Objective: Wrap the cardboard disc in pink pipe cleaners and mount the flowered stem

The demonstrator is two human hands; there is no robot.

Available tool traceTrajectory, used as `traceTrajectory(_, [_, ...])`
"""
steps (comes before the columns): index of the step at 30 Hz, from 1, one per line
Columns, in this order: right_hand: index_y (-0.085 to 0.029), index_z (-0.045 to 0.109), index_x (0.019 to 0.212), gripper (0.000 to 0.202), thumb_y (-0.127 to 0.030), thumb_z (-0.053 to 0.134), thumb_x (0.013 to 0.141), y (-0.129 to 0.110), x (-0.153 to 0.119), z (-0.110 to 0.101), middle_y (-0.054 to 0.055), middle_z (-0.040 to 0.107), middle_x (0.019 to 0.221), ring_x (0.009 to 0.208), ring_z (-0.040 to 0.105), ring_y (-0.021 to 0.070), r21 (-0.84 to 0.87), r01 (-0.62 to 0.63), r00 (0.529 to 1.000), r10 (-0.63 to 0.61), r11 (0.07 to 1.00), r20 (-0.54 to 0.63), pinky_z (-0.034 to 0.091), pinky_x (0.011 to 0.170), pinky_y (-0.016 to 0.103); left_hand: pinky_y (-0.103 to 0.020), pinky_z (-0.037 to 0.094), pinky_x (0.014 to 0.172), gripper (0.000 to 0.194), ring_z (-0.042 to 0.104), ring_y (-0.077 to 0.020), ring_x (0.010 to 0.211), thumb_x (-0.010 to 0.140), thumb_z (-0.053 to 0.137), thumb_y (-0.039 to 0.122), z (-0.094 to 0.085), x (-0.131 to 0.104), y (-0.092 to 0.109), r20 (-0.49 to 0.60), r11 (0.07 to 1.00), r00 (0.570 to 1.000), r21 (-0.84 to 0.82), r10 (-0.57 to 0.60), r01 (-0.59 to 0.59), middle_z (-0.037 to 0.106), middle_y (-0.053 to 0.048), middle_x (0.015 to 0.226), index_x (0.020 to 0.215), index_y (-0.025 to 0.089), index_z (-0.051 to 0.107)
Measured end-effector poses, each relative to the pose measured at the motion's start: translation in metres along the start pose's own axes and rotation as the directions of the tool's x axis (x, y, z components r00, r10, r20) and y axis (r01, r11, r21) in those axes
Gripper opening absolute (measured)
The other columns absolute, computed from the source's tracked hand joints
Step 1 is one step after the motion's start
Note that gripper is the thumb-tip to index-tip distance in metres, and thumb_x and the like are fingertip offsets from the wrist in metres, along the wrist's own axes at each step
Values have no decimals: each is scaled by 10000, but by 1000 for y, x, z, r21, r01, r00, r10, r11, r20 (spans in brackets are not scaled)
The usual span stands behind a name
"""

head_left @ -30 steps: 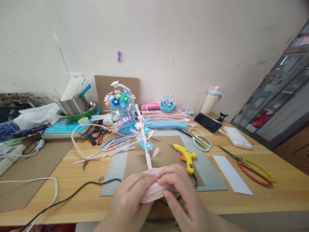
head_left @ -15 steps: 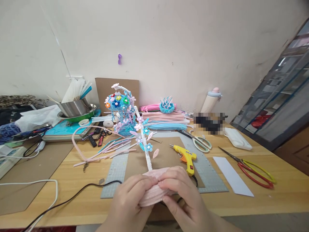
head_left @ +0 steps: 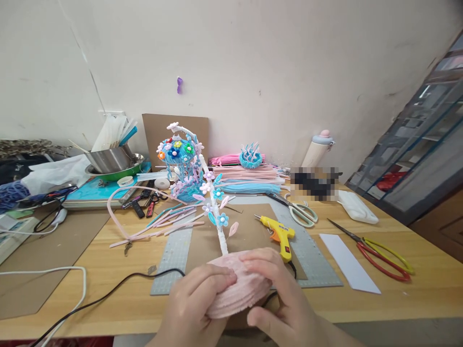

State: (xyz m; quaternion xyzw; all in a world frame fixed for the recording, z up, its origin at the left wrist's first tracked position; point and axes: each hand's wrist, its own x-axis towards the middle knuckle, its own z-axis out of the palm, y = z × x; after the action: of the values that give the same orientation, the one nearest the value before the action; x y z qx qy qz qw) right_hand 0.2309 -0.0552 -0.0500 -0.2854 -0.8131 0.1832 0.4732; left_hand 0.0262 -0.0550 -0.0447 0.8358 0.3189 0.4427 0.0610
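Fingers of the left hand lie across the upper left of a pink base in the head view, holding it by that side, with the left thumb hidden. The right hand covers the base's upper right side more loosely: its fingertips rest on top, while its thumb stands wide of them, just off the near rim, so it looks spread rather than clamped. The base sits directly between the two hands, over the near edge of the table, its broad ribbed face tilted up toward the person and its wider axis running from lower left to upper right. At its far rim rises a flowered stem, whose long axis leads away from both hands and leans left; no finger touches it, and the nearest fingertips are about equally close from either side. Beyond the right hand, a yellow glue gun lies with its nozzle pointing away and left.
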Motion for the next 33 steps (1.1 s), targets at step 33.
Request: traceTrajectory(33, [-223, 547, 1361, 498, -50, 445, 906, 65, 0, -15, 102, 579, 1385, 1315, 502, 219, -391, 190, 910, -11, 900, 416, 436, 1085, 456, -364, 497, 1023, 416, 631, -191, 1161, 906, 414, 53, -3, -12, -71, 265, 889, 941, 350, 210, -297, 699, -97, 1223, 1269, 165, 585])
